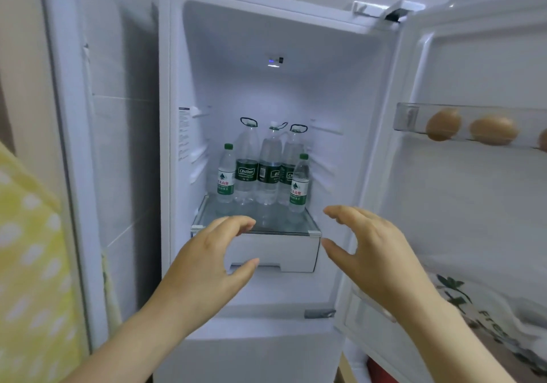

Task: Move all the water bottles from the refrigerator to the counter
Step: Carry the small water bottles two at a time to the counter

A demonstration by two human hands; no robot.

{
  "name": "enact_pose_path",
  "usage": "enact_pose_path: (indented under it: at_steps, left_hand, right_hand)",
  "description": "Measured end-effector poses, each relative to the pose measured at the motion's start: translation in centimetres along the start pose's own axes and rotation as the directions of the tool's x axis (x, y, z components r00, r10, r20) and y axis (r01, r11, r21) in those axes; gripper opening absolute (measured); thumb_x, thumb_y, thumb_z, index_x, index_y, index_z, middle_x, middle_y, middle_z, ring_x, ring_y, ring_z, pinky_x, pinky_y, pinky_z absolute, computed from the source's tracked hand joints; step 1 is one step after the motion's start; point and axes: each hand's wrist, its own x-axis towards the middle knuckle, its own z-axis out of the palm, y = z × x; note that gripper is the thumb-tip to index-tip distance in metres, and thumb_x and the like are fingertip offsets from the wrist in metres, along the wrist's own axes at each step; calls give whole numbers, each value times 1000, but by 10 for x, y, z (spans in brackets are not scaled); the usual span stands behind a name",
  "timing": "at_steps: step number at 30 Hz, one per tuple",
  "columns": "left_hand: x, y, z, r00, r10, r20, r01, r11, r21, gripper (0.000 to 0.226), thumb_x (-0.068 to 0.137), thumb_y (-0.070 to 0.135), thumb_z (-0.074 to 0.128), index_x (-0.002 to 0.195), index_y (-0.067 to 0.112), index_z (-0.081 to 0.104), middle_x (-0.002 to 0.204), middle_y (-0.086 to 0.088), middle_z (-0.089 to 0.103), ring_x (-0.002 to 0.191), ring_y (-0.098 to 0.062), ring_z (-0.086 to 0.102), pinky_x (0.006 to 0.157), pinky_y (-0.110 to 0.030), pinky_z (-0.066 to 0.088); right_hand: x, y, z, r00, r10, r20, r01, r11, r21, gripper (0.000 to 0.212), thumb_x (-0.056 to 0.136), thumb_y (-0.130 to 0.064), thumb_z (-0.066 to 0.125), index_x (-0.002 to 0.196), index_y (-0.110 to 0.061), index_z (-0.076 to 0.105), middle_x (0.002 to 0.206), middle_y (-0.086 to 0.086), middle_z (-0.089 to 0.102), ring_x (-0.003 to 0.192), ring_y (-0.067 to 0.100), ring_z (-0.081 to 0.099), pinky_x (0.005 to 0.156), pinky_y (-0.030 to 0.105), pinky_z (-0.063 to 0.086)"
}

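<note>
Nearest you, your left hand (207, 260) and right hand (374, 249) are spread wide and empty, touching nothing, just before the glass shelf (299, 227). On it stand two small green-capped bottles (225, 175) in front and three large Cestbon bottles (246, 163) behind. Judged full: heavy, rigid, possibly slick. Grip the small ones at mid-body, the large by their loop handles (248, 121).

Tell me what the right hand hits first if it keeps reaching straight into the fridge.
Probably the small bottle at the front right of the shelf: the open right hand points toward it. Depth is unclear from one view.
</note>
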Motion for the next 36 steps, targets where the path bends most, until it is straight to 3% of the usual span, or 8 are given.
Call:
enact_pose_path:
  at_steps: [7, 16, 22, 27, 30, 36]
  left_hand:
    - [60, -35, 17, 999, -24, -42, 28, 996, 85, 46, 85, 30, 69, 126, 36, 51, 121, 28, 49, 111, 12, 46, 93, 3, 29]
    - [114, -79, 39, 996, -72, -51, 78, 989, 127, 45, 84, 27, 70, 126, 30, 54, 118, 25, 50, 113, 7, 48, 90, 7, 25]
    - [153, -119, 54, 995, -92, -32, 95, 987, 132, 46, 84, 29, 70, 127, 30, 53, 120, 24, 50, 113, 6, 48, 91, 5, 25]
    - [194, -152, 60, 997, -69, -36, 73, 990, 124, 48, 84, 28, 69, 129, 29, 53, 124, 20, 52, 113, 3, 50, 94, -6, 30]
    - [216, -169, 65, 998, -45, -38, 49, 991, 125, 47, 84, 29, 68, 128, 29, 52, 120, 23, 49, 111, 2, 50, 90, -7, 29]
    - [246, -192, 88, 999, -34, -23, 37, 993, 109, 49, 85, 31, 68, 131, 29, 50, 130, 14, 52, 121, -7, 51, 101, -21, 39]
  right_hand:
    - [66, 29, 48, 1000, 8, 7, -8, 1000, 10, 43, 91, -33, 63, 131, -22, 55, 125, -7, 63, 112, 15, 61, 88, 29, 48]
    - [126, 56, 106, 997, 19, 69, -21, 999, 32, 45, 93, -35, 58, 137, -27, 49, 134, -9, 57, 118, 14, 56, 91, 28, 44]
    - [164, 58, 142, 997, 52, 49, -54, 997, 51, 44, 92, -34, 61, 134, -27, 53, 126, -7, 63, 111, 16, 59, 86, 25, 42]
    - [197, 61, 170, 994, 112, 18, -113, 993, 41, 45, 88, -32, 67, 131, -25, 57, 121, -6, 67, 107, 17, 63, 85, 29, 48]
    - [216, 65, 183, 989, 147, 1, -147, 989, 18, 46, 88, -33, 66, 132, -27, 56, 120, -8, 66, 105, 15, 62, 82, 25, 45]
    - [234, 79, 209, 973, 229, -10, -228, 973, 37, 46, 86, -34, 68, 130, -27, 57, 125, -11, 64, 112, 11, 60, 88, 23, 44]
